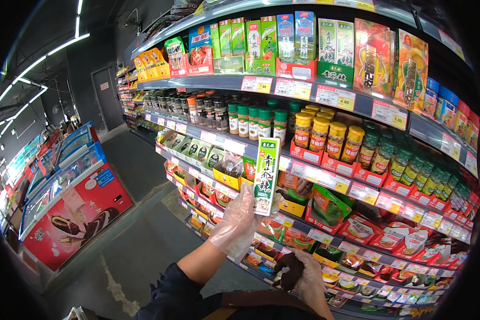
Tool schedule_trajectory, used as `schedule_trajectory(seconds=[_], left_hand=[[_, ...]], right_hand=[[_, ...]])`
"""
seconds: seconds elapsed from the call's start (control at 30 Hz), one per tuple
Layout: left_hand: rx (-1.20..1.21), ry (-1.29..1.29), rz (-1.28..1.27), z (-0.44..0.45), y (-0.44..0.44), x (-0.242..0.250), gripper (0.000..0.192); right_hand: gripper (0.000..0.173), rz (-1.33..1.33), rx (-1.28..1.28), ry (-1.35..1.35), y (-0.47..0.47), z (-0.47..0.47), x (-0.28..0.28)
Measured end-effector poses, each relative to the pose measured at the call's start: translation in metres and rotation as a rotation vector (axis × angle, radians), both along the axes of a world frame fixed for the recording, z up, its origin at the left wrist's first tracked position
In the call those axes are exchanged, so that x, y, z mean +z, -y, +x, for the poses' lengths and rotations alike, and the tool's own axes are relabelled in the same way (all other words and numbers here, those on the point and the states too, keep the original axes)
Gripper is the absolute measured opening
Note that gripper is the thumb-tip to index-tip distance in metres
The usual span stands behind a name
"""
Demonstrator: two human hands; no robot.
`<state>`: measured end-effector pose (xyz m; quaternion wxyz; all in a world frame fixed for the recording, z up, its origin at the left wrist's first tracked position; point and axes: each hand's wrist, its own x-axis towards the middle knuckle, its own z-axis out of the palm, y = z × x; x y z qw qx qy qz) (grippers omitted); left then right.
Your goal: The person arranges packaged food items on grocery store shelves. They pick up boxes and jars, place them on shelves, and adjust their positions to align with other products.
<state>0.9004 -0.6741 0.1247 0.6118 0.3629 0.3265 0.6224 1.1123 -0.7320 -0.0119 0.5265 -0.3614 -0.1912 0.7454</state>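
Observation:
My left hand [240, 224], in a clear plastic glove, grips the lower part of a slim green and white wasabi box [267, 176]. The box stands nearly upright in front of the shelves, its printed front towards me. Lower and to the right, my right hand [308, 276], gloved the same way, is closed on a dark brown cloth [290, 270]. On the upper shelf stand similar green and white boxes [335, 50] in a green display tray. Behind the held box are green-capped spice jars [280, 124] and yellow-capped spice jars [337, 140].
Curved-looking store shelves [356, 104] with price tags run from the front right to the far left. Packets of seasoning [360, 230] fill the lower levels. A red chest freezer [80, 212] with a glass top stands left, across the grey aisle floor [144, 248]. A dark door [106, 98] is at the back.

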Motion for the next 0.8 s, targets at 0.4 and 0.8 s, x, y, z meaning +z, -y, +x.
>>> schedule_trajectory(seconds=[0.4,0.8], left_hand=[[-0.173,-0.037,0.253,0.008,-0.028,-0.016,0.052],[0.157,-0.077,0.511,-0.007,-0.052,0.081,0.043]], right_hand=[[0.033,0.028,-0.084,-0.019,0.014,0.024,-0.026],[0.038,-0.012,-0.283,0.028,0.025,0.058,-0.071]])
